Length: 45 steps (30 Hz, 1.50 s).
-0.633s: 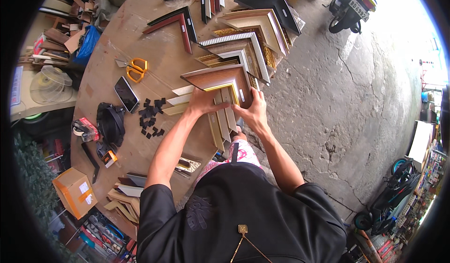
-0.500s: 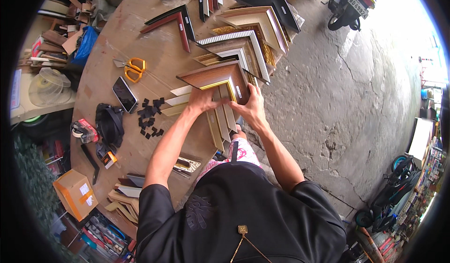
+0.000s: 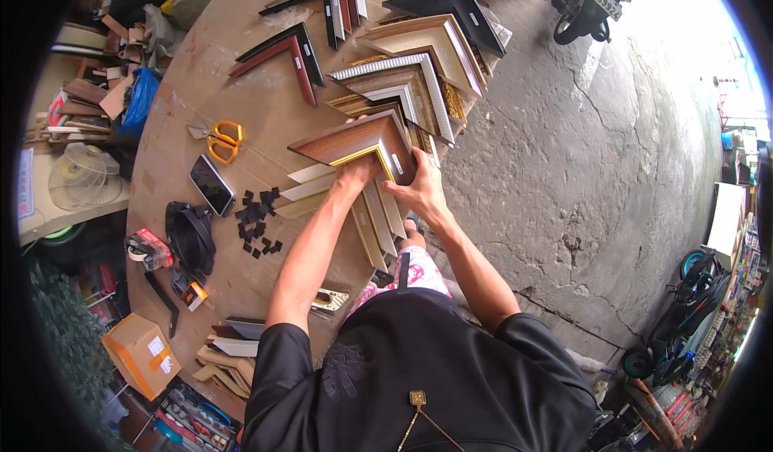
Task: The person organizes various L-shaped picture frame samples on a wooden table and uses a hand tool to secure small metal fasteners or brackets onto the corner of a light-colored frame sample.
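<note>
A brown wood-grain frame corner sample with a gold inner edge is held between my two hands, above other corner samples. My left hand reaches through its inner angle and under the left arm; fingertips show at the far edge. My right hand is closed on the right arm, thumb at its near end. Pale cream and gold corner samples lie beneath my hands. Just beyond is a stack with a silver ribbed corner sample, a beige corner sample and a black corner sample.
Red and black corner samples lie farther left on the round table. Orange-handled scissors, a phone, small black squares and a black pouch are nearby. A cardboard box stands lower left; a motorbike is far right.
My left hand has slid farther under the brown corner sample, its fingers now at the far edge. The view has shifted slightly; the sample stays in both hands.
</note>
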{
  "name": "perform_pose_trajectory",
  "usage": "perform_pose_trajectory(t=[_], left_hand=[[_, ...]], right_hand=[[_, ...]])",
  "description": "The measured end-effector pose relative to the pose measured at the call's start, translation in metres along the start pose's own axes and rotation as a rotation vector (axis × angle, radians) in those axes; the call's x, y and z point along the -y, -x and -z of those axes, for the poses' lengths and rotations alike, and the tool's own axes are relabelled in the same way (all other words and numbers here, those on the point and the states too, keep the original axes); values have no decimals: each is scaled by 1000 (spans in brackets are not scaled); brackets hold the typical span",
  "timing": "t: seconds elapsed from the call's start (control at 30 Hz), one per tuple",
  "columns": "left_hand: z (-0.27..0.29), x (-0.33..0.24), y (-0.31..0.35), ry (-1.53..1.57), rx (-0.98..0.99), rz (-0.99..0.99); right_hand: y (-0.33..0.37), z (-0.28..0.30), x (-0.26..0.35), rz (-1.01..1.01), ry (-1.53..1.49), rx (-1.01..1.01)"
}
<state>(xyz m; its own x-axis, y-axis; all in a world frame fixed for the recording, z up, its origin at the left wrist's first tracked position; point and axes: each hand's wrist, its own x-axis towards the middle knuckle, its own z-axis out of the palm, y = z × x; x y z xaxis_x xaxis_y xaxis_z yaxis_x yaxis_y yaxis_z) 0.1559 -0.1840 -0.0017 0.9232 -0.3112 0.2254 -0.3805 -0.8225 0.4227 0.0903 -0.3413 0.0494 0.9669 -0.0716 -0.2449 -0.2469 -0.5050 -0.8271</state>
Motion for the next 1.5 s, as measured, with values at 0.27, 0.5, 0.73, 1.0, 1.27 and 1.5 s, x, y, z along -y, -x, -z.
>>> perform_pose_trajectory(t=[0.27, 0.5, 0.73, 1.0, 1.27, 1.5], left_hand=[[-3, 2, -11, 250, 273, 140], [5, 5, -6, 189, 128, 30], [8, 13, 10, 315, 35, -47], [33, 11, 32, 121, 118, -45], [41, 15, 48, 34, 67, -77], [47, 16, 62, 68, 76, -51]], right_hand=[[-9, -1, -1, 32, -10, -60], [-14, 3, 4, -36, 48, -67], [-15, 3, 10, -70, 89, -67], [-16, 0, 13, -50, 126, -53], [-9, -11, 14, -25, 145, -81], [-9, -18, 18, 5, 208, -116]])
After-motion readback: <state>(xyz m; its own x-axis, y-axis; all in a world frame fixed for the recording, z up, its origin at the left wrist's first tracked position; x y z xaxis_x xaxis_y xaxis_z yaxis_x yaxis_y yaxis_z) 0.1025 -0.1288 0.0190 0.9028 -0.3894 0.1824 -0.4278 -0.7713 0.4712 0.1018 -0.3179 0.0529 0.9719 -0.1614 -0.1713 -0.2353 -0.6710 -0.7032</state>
